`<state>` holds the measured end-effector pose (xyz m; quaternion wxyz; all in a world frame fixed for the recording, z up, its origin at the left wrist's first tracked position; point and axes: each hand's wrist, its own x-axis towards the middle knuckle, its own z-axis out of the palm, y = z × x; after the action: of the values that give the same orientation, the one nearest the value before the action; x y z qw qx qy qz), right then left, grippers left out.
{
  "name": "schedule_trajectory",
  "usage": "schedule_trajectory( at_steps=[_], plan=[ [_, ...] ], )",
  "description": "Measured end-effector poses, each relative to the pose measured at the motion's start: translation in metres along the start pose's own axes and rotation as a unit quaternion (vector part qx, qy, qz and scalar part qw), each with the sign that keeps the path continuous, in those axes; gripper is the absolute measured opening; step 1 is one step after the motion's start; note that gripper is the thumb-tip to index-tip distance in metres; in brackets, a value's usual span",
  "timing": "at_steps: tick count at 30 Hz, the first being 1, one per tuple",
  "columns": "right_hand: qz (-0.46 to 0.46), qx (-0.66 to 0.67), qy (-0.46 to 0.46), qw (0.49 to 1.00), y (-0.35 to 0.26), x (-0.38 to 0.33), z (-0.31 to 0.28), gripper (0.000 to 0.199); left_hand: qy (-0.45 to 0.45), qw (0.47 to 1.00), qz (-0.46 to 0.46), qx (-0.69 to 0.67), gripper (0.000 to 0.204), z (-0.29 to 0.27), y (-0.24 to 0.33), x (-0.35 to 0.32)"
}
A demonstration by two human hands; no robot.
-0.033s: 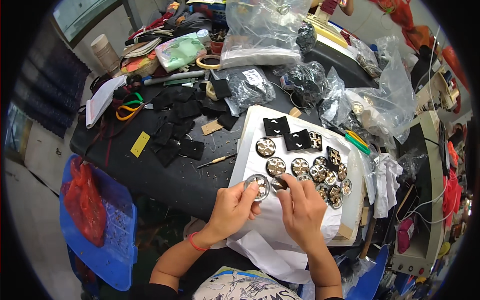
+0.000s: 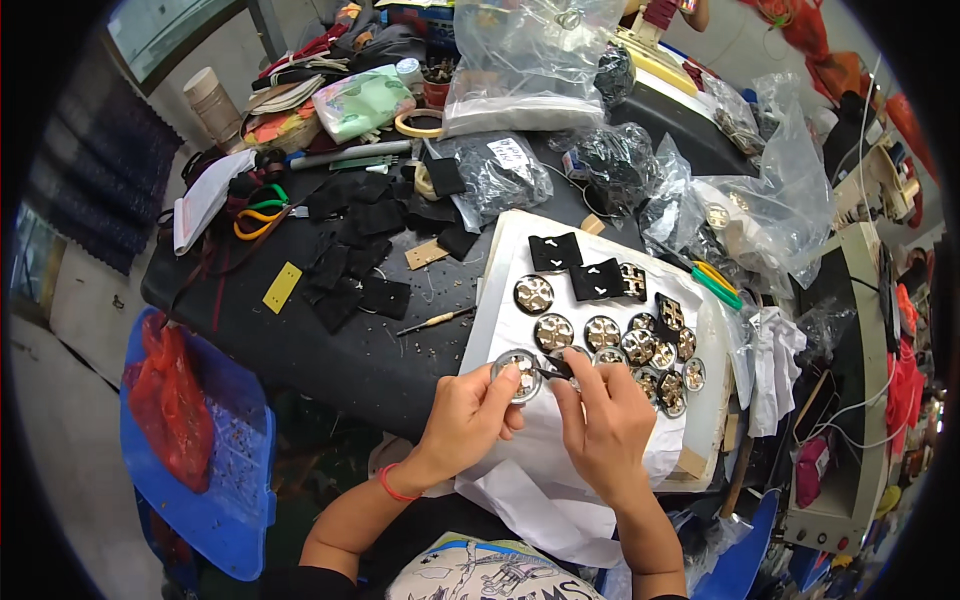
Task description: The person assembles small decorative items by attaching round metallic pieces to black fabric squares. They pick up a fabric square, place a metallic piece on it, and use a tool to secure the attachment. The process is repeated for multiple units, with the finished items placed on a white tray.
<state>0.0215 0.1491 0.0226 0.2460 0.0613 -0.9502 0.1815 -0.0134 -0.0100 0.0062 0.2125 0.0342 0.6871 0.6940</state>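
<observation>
My left hand [image 2: 468,410] pinches a round ornament [image 2: 516,377] between thumb and fingers. It has a clear rim and a gold-coloured emblem in the middle. Beside it, the thumb and forefinger of my right hand [image 2: 607,405] grip a small thin black piece [image 2: 556,368], seen nearly edge-on, its tip close to the ornament's rim. Whether they touch I cannot tell. Just beyond both hands, several round black-and-gold ornaments [image 2: 553,332] lie on white paper [image 2: 510,325] over a board. Two black fabric squares [image 2: 555,252] with small pale marks rest at the board's far side.
Black fabric pieces [image 2: 335,280] are heaped on the dark table, near a yellow plate [image 2: 282,288] and a thin pointed tool [image 2: 436,321]. Orange-and-green-handled scissors [image 2: 716,284] lie right of the board. Plastic bags [image 2: 530,70] crowd the back. A blue bin [image 2: 240,500] stands lower left.
The black piece in my right hand has turned from showing a rounded face to showing a thin edge towards the ornament. My left hand keeps its hold almost unmoved.
</observation>
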Motion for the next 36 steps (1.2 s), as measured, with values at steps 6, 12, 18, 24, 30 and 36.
schedule_trajectory(
  at_steps=[6,12,18,24,30,36],
  plan=[
    [-0.013,-0.034,0.016,0.999,-0.005,-0.002,0.006,0.031,-0.020,0.999,0.003,-0.036,0.037,0.002,-0.004,-0.004],
    [0.031,0.182,0.027,0.982,0.014,-0.006,0.003,0.034,-0.155,0.961,-0.148,-0.175,0.042,-0.014,0.003,-0.002],
    [-0.128,0.029,-0.053,0.990,0.018,-0.003,-0.019,0.032,-0.097,0.994,-0.025,0.043,0.043,-0.014,0.004,-0.003],
    [-0.189,0.047,-0.075,0.978,0.029,-0.003,-0.014,0.033,-0.137,0.989,-0.021,0.050,0.043,-0.015,0.005,-0.004],
    [-0.164,0.066,-0.087,0.980,0.029,-0.016,-0.007,0.029,-0.127,0.990,-0.012,0.063,0.044,-0.014,0.001,-0.006],
    [0.041,0.271,-0.115,0.955,0.015,-0.019,-0.007,0.034,-0.116,0.992,0.007,0.049,0.040,-0.009,0.000,-0.009]
  ],
)
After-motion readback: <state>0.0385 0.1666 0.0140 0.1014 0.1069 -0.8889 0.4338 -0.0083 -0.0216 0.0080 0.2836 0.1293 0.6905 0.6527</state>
